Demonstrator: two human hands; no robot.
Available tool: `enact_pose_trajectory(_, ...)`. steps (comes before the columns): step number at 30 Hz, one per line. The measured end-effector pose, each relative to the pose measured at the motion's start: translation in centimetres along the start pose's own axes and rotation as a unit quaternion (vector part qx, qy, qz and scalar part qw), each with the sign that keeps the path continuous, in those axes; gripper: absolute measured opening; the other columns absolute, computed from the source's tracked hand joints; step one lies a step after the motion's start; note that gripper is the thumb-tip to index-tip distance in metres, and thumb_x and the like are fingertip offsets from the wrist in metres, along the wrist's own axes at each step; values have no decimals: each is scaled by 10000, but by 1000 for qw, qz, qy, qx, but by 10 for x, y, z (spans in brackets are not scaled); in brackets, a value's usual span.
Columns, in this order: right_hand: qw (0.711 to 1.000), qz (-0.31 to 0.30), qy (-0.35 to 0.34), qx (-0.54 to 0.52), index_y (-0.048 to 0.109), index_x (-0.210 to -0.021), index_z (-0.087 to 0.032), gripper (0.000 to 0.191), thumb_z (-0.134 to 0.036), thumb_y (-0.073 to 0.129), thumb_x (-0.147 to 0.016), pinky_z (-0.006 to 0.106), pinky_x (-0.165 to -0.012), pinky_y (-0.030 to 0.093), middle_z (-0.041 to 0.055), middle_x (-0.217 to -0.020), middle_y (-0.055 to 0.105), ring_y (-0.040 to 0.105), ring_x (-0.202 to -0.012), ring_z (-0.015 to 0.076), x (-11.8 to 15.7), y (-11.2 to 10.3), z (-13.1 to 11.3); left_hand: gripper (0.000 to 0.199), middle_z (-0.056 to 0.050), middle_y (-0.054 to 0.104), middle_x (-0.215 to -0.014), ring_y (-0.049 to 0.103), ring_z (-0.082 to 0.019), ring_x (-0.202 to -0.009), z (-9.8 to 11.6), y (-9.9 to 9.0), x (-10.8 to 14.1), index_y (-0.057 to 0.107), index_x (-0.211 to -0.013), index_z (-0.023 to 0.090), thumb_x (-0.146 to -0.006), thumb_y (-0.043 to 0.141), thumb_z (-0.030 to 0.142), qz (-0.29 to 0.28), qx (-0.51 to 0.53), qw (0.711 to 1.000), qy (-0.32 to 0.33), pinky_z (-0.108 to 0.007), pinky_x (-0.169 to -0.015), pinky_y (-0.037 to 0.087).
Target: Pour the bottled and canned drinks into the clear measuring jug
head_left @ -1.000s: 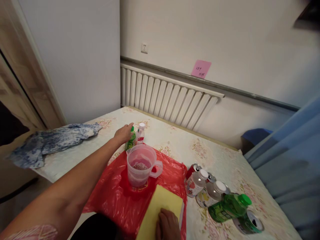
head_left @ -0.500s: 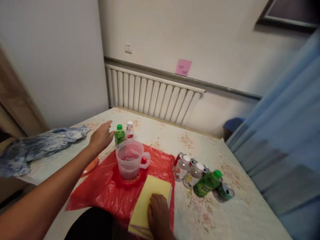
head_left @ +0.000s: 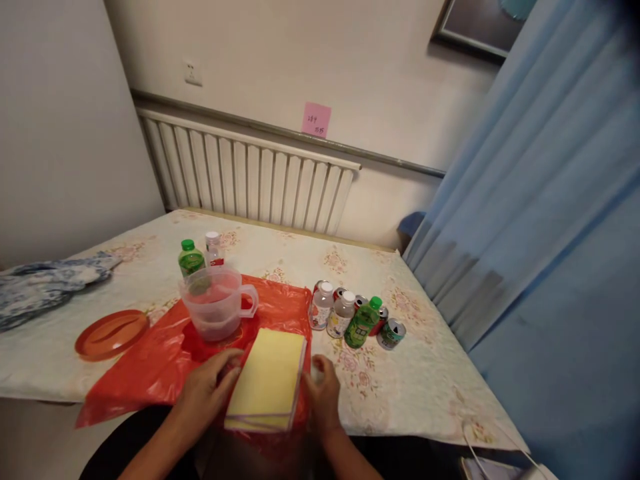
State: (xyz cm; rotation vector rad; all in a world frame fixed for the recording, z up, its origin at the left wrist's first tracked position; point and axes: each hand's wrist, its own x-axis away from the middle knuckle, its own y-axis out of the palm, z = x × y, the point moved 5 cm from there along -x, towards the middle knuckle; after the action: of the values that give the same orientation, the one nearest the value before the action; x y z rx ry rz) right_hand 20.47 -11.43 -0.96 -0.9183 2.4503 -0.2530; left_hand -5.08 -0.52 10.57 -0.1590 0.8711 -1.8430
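My left hand (head_left: 207, 387) and right hand (head_left: 324, 393), both part-open with curved fingers, flank the yellow pad (head_left: 270, 373) on red plastic (head_left: 283, 300); whether either touches it, I cannot tell. The pink note (head_left: 316, 120) bears handwriting, not surely legible; bottle (head_left: 321, 310) labels are too small. Cans (head_left: 360, 302) are part-hidden behind; the picture frame (head_left: 475, 33) is cut off.

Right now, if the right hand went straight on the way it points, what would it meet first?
Probably the yellow pad, along its right-hand edge, which lies just ahead and to the left of the right hand; depth there is hard to judge.
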Motion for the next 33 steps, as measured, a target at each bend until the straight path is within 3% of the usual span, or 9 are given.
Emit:
enact_pose_trajectory(3, 989, 115, 86, 40, 598, -1122, -153, 417, -384, 639, -777, 383, -891, 491, 121, -1047, 680, 639, -957, 262, -25, -51, 35, 366, -47, 741, -857, 696, -234, -782, -5, 22, 17, 666, -1064, 209, -852, 489, 449, -40, 21, 998, -33, -326, -720, 540)
enact_pose_trajectory(5, 976, 181, 105, 65, 567, -1199, -136, 538, -443, 639, -763, 375, -882, 483, 134, -1076, 676, 635, -967, 268, -46, -78, 49, 395, -44, 720, -809, 684, -225, -745, -4, 33, 24, 662, -1068, 186, -850, 478, 460, -61, 33, 997, -44, -320, -704, 529)
enact_pose_trajectory(8, 964, 220, 97, 112, 541, -1257, -109, 689, -496, 670, -702, 390, -871, 478, 173, -1125, 659, 623, -985, 297, -80, -99, 55, 401, -38, 688, -772, 663, -213, -709, 0, 43, 29, 656, -1057, 173, -846, 467, 456, -88, 50, 994, -45, -308, -683, 510)
enact_pose_trajectory(14, 964, 210, 66, 147, 556, -1224, -50, 753, -513, 687, -645, 428, -939, 447, 253, -1193, 632, 588, -1105, 359, -118, -94, 52, 370, -33, 688, -780, 640, -209, -677, -1, 50, 34, 665, -1039, 189, -793, 528, 430, -101, 67, 991, -62, -297, -654, 476)
enact_pose_trajectory(21, 962, 221, 89, 132, 619, -1094, -103, 610, -497, 674, -631, 410, -834, 479, 212, -1049, 700, 643, -960, 344, -123, -89, 55, 341, -36, 680, -783, 645, -229, -731, -1, 52, 38, 666, -1049, 184, -806, 540, 387, -115, 73, 988, -65, -313, -688, 474)
enact_pose_trajectory(26, 968, 205, 81, 122, 642, -1056, -113, 543, -452, 677, -633, 394, -804, 489, 176, -1000, 712, 654, -923, 327, -98, -92, 41, 308, -42, 678, -814, 641, -211, -734, 18, 56, 28, 651, -1059, 184, -843, 523, 361, -140, 72, 987, -33, -309, -700, 479)
enact_pose_trajectory(33, 997, 6, -10, 74, 624, -1178, -169, 507, -322, 689, -699, 387, -869, 507, 102, -1069, 695, 646, -985, 280, -38, -72, -18, 380, -84, 660, -1085, 626, -174, -786, 78, 55, 0, 561, -1257, 204, -885, 521, 269, -105, 51, 991, 59, -328, -800, 513)
